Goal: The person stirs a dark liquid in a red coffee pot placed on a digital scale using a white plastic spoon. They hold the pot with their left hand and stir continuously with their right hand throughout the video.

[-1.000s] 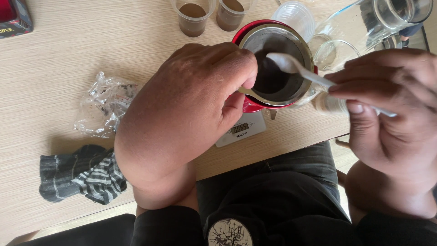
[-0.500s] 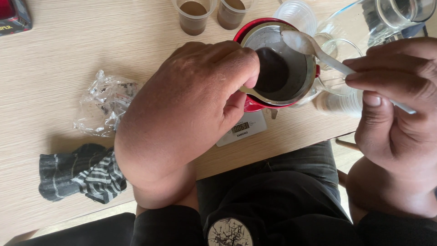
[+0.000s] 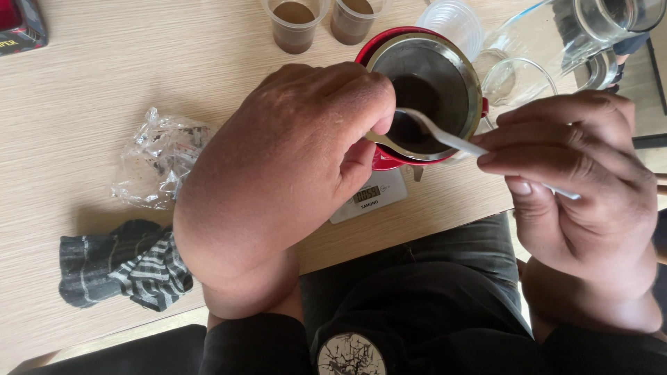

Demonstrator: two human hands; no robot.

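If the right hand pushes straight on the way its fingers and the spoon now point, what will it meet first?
The right hand points left along the white spoon, whose tip is already inside the metal filter. Going on, it would probably meet the dark coffee there, then the left hand. Depth is unclear.

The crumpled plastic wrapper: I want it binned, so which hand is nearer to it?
Left. The left hand grips the rim of the red dripper, just beside the crumpled plastic wrapper. The right hand holds a white spoon on the dripper's far side.

Soft, even daylight – sharp focus; faint shadows, glare on crumpled plastic wrapper [image 3: 158,161].
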